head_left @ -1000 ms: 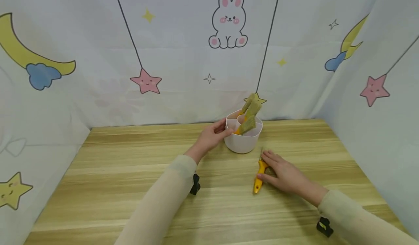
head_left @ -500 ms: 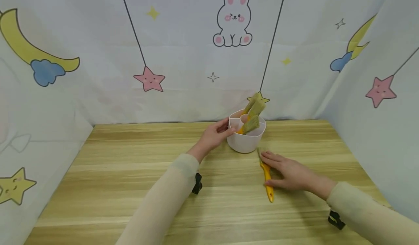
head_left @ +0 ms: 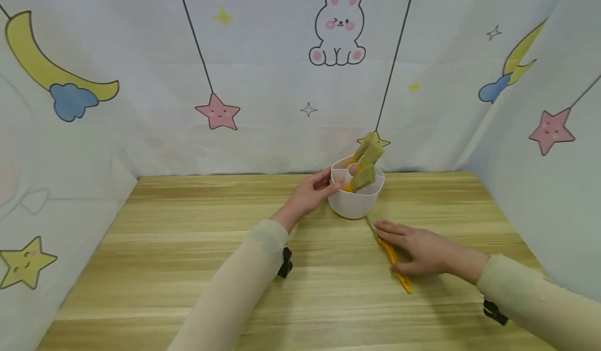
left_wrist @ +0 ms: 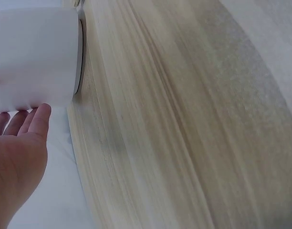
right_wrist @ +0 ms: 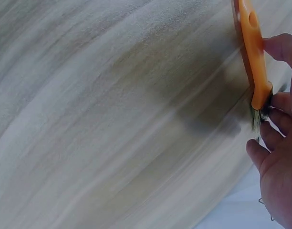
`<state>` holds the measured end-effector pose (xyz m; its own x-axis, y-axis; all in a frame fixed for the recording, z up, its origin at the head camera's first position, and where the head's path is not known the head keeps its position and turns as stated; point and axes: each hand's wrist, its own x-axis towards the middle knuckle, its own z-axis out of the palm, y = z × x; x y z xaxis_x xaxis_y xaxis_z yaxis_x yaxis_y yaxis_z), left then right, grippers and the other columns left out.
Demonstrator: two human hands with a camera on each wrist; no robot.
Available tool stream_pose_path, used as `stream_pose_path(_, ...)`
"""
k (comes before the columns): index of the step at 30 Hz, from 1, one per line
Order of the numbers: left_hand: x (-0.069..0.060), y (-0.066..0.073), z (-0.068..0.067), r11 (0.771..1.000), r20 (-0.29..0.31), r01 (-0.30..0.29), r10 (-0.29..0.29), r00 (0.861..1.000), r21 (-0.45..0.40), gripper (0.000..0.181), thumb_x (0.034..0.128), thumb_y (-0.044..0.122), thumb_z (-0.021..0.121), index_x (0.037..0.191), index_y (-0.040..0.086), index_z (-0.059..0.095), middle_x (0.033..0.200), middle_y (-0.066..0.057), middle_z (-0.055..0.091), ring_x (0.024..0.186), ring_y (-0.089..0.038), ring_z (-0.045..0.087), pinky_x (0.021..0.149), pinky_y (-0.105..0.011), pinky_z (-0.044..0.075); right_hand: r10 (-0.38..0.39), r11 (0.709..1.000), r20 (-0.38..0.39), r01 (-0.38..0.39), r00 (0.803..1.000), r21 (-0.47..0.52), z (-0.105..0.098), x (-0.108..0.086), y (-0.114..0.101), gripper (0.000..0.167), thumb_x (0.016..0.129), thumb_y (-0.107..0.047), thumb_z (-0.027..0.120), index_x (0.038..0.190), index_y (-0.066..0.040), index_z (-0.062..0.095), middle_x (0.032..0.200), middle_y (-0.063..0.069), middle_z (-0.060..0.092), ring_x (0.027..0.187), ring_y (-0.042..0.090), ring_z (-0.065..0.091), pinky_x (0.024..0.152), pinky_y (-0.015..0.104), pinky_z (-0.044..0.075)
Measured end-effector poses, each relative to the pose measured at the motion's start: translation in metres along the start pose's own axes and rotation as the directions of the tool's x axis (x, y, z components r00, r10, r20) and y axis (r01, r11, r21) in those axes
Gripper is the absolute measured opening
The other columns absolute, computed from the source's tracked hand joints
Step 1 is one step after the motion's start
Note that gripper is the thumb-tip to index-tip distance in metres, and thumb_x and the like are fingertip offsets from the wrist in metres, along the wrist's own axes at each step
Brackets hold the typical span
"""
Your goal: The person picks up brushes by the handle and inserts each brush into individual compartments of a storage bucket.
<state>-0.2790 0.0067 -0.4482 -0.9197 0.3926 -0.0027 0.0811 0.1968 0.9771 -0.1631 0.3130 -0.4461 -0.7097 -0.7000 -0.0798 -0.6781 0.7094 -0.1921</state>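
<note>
In the head view, my left hand (head_left: 306, 193) holds a white divided brush holder (head_left: 352, 206) by its left side, thumb at the rim and fingers along the outer wall. The left wrist view shows those fingers (left_wrist: 38, 121) against the smooth wall. Several brushes (head_left: 371, 155) stand in the holder, bristles up. My right hand (head_left: 424, 247) touches a paintbrush (head_left: 391, 252) with an orange-yellow handle, lying on the table with its bristles toward the holder. In the right wrist view, the thumb meets the handle (right_wrist: 253, 45) and the fingers (right_wrist: 272, 136) lie near the ferrule.
The wood-grain table (head_left: 225, 210) runs back to a white curtain (head_left: 263, 80) printed with stars, moons and a rabbit. The holder stands near the back edge. Another curtain panel (head_left: 554, 194) closes off the right side.
The paintbrush has swung round on the table: its handle end moved right and its bristles turned toward the holder. My right hand shifted slightly right with it; the left hand stays at the holder.
</note>
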Motion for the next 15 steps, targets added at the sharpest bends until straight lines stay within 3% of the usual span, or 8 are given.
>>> stream_pose_path(7, 0.002, 0.002, 0.002, 1.0, 0.02, -0.007, 0.007, 1.0, -0.016, 0.069, 0.1062, 0.03, 0.071, 0.166, 0.013, 0.04, 0.167, -0.008, 0.045, 0.152, -0.025, 0.046, 0.12, -0.039, 0.045, 0.034, 0.999, -0.042, -0.033, 0.999, 0.024, 0.002, -0.01, 0.003, 0.082, 0.1, -0.051, 0.073, 0.161, -0.004, 0.047, 0.166, 0.017, 0.044, 0.147, 0.038, 0.051, 0.11, 0.058, 0.051)
stream_pose_path(15, 0.006, 0.003, -0.007, 0.999, 0.082, 0.013, -0.01, 0.997, -0.034, 0.069, 0.1076, 0.03, 0.068, 0.168, 0.015, 0.037, 0.169, -0.006, 0.043, 0.155, -0.024, 0.042, 0.123, -0.041, 0.041, 0.056, 0.998, -0.07, -0.054, 0.996, 0.037, 0.011, -0.022, 0.003, 0.079, 0.101, -0.056, 0.07, 0.16, -0.007, 0.05, 0.166, 0.014, 0.046, 0.148, 0.037, 0.05, 0.111, 0.057, 0.051)
